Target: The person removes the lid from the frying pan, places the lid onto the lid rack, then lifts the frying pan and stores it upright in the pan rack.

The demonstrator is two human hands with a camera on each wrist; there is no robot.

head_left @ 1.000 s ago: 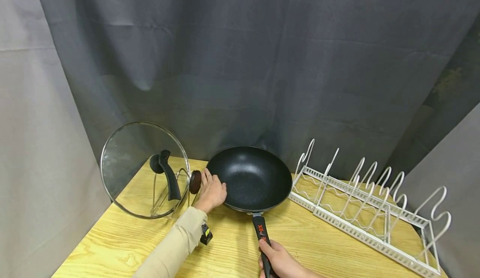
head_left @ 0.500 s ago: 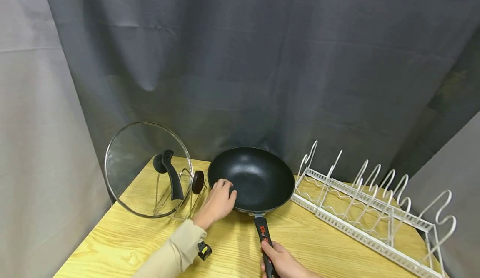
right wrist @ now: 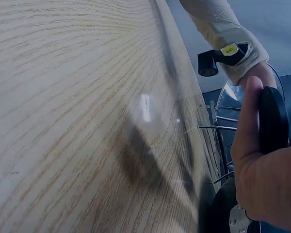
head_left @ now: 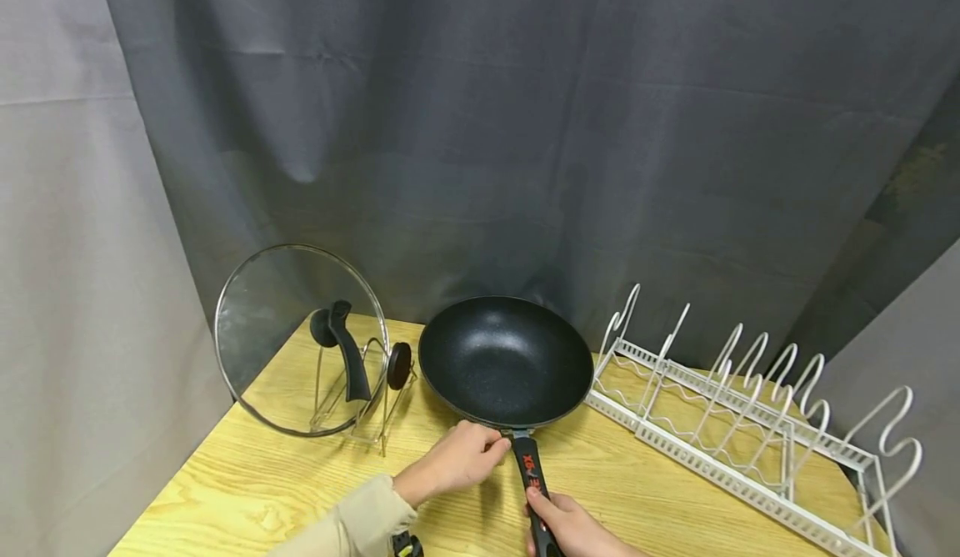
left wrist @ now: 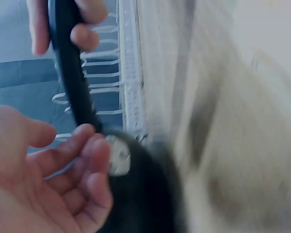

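A black frying pan (head_left: 506, 361) appears raised off the table, its shadow falling below, with its inside facing the head camera. My right hand (head_left: 570, 528) grips the long black handle (head_left: 531, 464) near its end; in the right wrist view the thumb (right wrist: 252, 107) lies along that handle. Close to where handle and pan join is my left hand (head_left: 461, 461). In the left wrist view its fingers (left wrist: 94, 170) are loosely curled beside the metal bracket (left wrist: 119, 156), holding nothing; whether they touch the pan I cannot tell.
At the left a glass lid (head_left: 262, 332) stands upright in a wire stand (head_left: 386, 415), beside a dark round knob (head_left: 400, 365). A white pan rack (head_left: 697, 465) with several wire dividers occupies the right. Grey curtains (head_left: 480, 140) hang behind the wooden table (head_left: 225, 490).
My left hand has come off the pan's left side and moved down and right to the handle's base. The right hand keeps its grip. The whole view has shifted slightly.
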